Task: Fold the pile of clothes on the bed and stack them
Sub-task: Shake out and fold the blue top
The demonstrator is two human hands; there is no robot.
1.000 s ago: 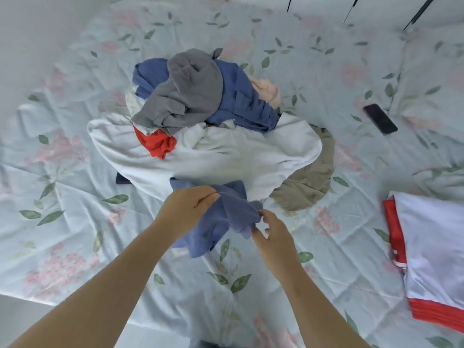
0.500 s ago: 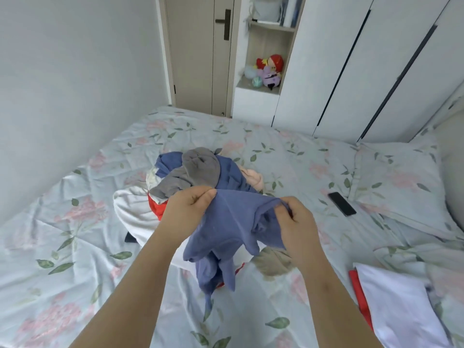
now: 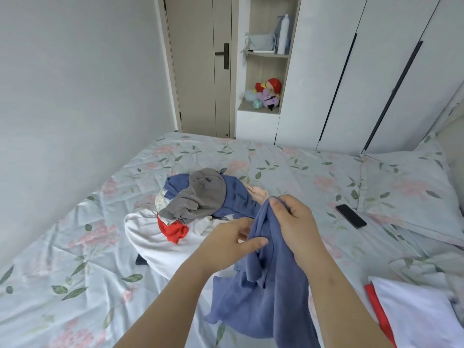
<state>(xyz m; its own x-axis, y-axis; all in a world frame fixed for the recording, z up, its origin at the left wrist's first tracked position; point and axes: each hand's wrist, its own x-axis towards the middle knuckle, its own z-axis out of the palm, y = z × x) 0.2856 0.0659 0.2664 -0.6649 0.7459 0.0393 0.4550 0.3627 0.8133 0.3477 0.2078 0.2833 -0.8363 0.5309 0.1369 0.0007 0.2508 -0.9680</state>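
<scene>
Head view: a second ago the blue garment (image 3: 266,297) lay at the near edge of the pile (image 3: 200,199); now it is lifted clear and hangs bunched in front of me, above the bed (image 3: 75,247). Half a second ago I had it stretched between both hands; since then they have drawn close together. My right hand (image 3: 293,222) is clenched round the garment's gathered top, and my left hand (image 3: 231,243) pinches the cloth just below it, thumb on the near side. I judge I am hunting for a seam or shoulder, so the fold itself has not begun. The pile remains heaped mid-bed, grey piece on top, red and white beneath. One folded white-and-red garment (image 3: 414,312) lies at my right, the start of the stack. A phone (image 3: 350,216) rests near the pillow (image 3: 406,187). In the shelf niche, the lower compartment holds plush toys (image 3: 268,92); the upper one a white bottle (image 3: 283,33)
</scene>
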